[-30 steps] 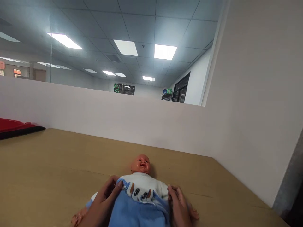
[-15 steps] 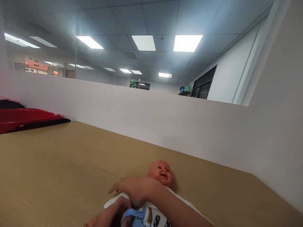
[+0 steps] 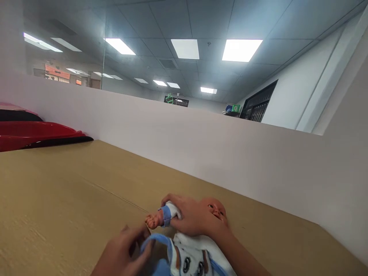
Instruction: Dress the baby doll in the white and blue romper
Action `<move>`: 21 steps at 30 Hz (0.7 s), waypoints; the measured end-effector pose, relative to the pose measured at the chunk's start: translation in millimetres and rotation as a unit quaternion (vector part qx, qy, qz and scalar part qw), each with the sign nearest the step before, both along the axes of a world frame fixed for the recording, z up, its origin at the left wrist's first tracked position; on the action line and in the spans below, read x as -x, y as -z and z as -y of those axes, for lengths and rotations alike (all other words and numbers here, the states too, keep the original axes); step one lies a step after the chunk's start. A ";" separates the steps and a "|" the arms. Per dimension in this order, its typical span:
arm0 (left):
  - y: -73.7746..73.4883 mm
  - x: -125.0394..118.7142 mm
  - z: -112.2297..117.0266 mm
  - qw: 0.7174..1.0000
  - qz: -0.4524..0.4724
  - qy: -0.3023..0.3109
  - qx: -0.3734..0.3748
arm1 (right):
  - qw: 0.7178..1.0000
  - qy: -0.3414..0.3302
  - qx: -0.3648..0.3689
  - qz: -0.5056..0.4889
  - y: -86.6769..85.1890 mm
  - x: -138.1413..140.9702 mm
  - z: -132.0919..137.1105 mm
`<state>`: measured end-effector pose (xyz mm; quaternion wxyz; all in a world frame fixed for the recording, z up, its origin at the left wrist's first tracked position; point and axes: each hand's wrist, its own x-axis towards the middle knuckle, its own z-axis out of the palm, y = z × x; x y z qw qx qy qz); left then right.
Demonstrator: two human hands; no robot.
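A baby doll (image 3: 214,207) lies on its back on the tan surface, its head partly behind my right wrist. My right hand (image 3: 188,214) reaches across its chest and is closed around the doll's arm, in a white sleeve with a blue cuff (image 3: 166,215). The doll's small hand (image 3: 153,220) sticks out of the cuff, bare. At the lower left, my left hand (image 3: 123,249) is curled at the blue-edged white garment (image 3: 186,257) with a printed animal face. The blue edging lies over its thumb; its fingertips are close to the doll's hand and slightly blurred.
The tan tabletop (image 3: 71,184) stretches left and right of the doll. Behind it rises a low white wall (image 3: 172,130) with a glass pane above. A red plastic tub (image 3: 37,130) with a black edge stands at the far left.
My right hand has closed around the doll's sleeved arm, and the cuff and doll's hand now show. My left hand has come out from beneath my right arm. The view has shifted slightly.
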<state>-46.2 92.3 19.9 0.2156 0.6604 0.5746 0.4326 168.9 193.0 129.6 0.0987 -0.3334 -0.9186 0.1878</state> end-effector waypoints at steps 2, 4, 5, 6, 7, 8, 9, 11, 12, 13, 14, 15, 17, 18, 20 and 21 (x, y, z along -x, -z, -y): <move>-13.6 6.3 1.1 1.000 0.014 -0.018 0.005 | 0.999 0.006 0.034 -0.018 8.7 -6.4 -1.9; -19.8 10.2 0.4 0.999 0.037 -0.018 -0.002 | 0.998 -0.006 0.047 -0.031 19.4 -9.1 -3.9; -21.3 10.7 -0.4 0.998 0.052 -0.016 -0.010 | 0.998 -0.019 0.043 -0.033 24.8 -9.0 -4.5; -22.7 10.5 -1.3 0.997 0.069 -0.017 -0.016 | 0.998 -0.033 0.038 -0.035 30.0 -8.0 -4.5; -24.1 9.8 -2.6 0.996 0.086 -0.013 -0.016 | 0.997 -0.046 0.042 -0.039 34.7 -6.1 -3.9; -25.7 8.8 -4.3 0.995 0.104 -0.002 -0.006 | 0.995 -0.059 0.057 -0.051 38.8 -3.5 -2.5; -27.3 8.1 -6.6 0.992 0.123 0.012 0.009 | 0.992 -0.068 0.082 -0.069 42.2 -0.4 -0.5; -29.6 8.9 -13.2 0.985 0.161 0.040 0.038 | 0.976 -0.062 0.168 -0.126 47.0 6.4 5.3; -29.8 11.0 -17.5 0.982 0.175 0.050 0.047 | 0.963 -0.053 0.216 -0.154 48.5 9.5 8.4; -29.2 14.4 -22.3 0.979 0.188 0.057 0.049 | 0.949 -0.040 0.257 -0.178 49.5 12.1 11.3; -27.8 18.9 -27.5 0.977 0.198 0.064 0.048 | 0.936 -0.030 0.289 -0.198 50.0 14.1 13.7; -25.8 24.2 -32.8 0.975 0.205 0.076 0.048 | 0.925 -0.023 0.313 -0.214 50.2 15.5 15.5; -20.8 35.1 -42.9 0.970 0.215 0.104 0.050 | 0.912 -0.015 0.335 -0.235 49.1 16.6 17.5; -18.2 39.5 -47.3 0.968 0.219 0.114 0.050 | 0.908 -0.012 0.341 -0.244 47.9 16.9 18.3; -13.7 43.8 -53.9 0.965 0.228 0.120 0.050 | 0.901 -0.012 0.354 -0.251 44.1 18.4 20.7; -11.9 43.3 -56.0 0.964 0.233 0.119 0.052 | 0.897 -0.017 0.363 -0.250 41.7 20.3 23.0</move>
